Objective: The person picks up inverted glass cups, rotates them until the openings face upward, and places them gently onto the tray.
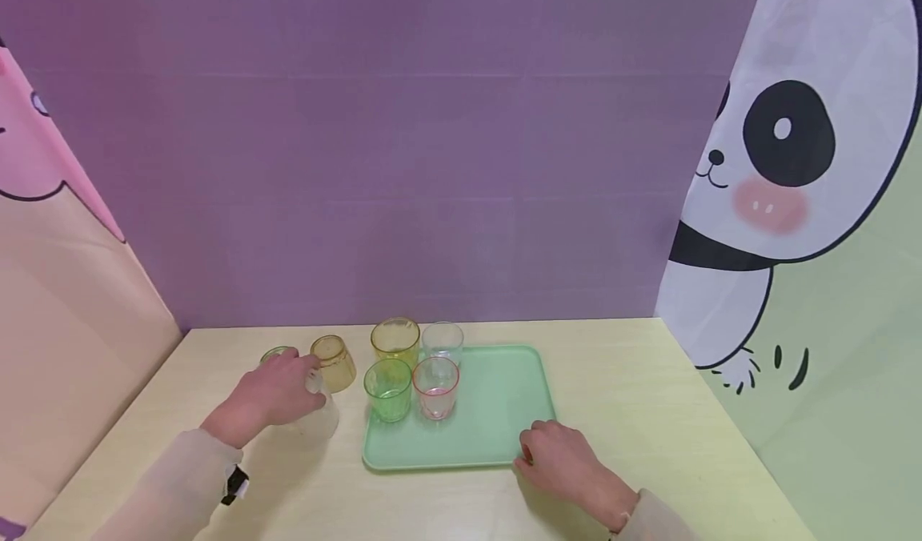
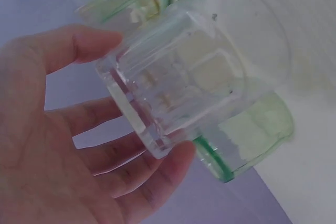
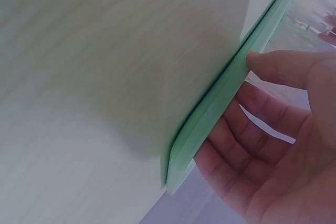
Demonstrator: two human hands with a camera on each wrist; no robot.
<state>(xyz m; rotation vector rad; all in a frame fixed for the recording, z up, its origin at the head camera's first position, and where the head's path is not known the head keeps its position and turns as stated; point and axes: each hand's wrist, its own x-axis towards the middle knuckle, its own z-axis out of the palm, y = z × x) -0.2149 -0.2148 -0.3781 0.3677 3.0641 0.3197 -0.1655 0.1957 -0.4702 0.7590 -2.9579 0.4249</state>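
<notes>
My left hand (image 1: 277, 389) grips a clear glass (image 1: 322, 422) that stands upside down on the table's left side. In the left wrist view, the thumb and fingers lie around the base of this clear glass (image 2: 210, 66). Just beyond are an upturned amber glass (image 1: 338, 371) and a green glass (image 1: 274, 353), the latter mostly hidden by the hand. At the near right corner of the light green tray (image 1: 497, 413), my right hand (image 1: 565, 461) holds the rim between thumb and curled fingers. Its hold on the tray edge (image 3: 215, 103) shows in the right wrist view.
On the tray's left part stand a yellow glass (image 1: 396, 341), a clear glass (image 1: 442, 339), a green glass (image 1: 388, 393) and a pink-rimmed glass (image 1: 436, 389), all upright and close together. A purple backdrop (image 1: 418, 165) rises behind the wooden table (image 1: 612, 381).
</notes>
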